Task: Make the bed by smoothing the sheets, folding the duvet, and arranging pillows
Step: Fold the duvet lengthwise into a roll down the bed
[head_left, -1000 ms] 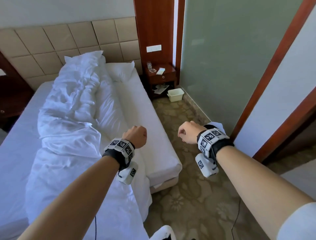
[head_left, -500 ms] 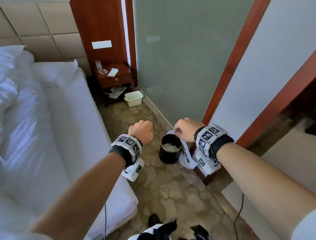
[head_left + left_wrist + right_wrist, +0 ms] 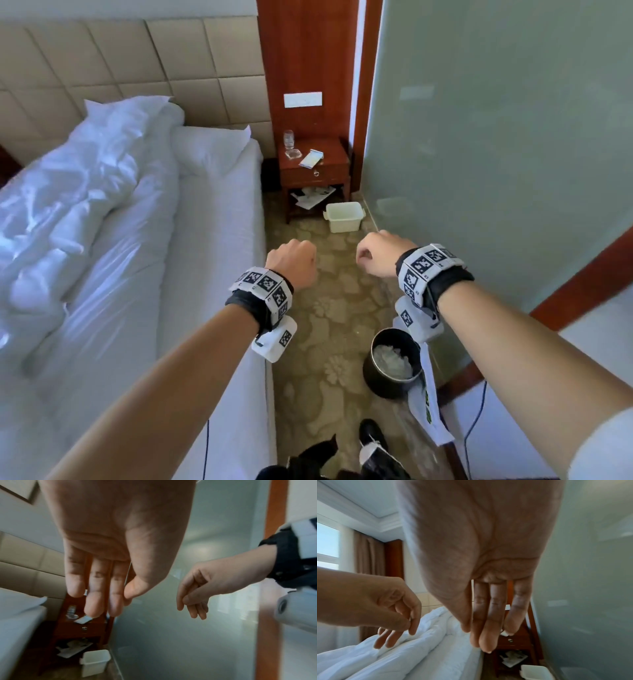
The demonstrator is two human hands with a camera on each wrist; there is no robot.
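A crumpled white duvet (image 3: 68, 212) lies heaped along the bed's left part, also seen in the right wrist view (image 3: 402, 655). One white pillow (image 3: 209, 150) rests at the headboard. The white sheet (image 3: 212, 240) lies bare along the bed's right side. My left hand (image 3: 293, 265) hovers just off the bed's right edge, over the floor. My right hand (image 3: 380, 253) hovers beside it over the aisle. Both hang with relaxed fingers and hold nothing, as the left wrist view (image 3: 102, 588) and the right wrist view (image 3: 488, 615) show.
A wooden nightstand (image 3: 313, 168) with a glass and papers stands at the aisle's far end, a white bin (image 3: 344, 217) in front of it. A black bucket (image 3: 392, 366) stands by the frosted glass wall (image 3: 496, 171) on the right. My shoe (image 3: 371, 442) is on the patterned carpet.
The view swung right to the wall, then back left toward the bed's head. Both hands stayed raised and empty.
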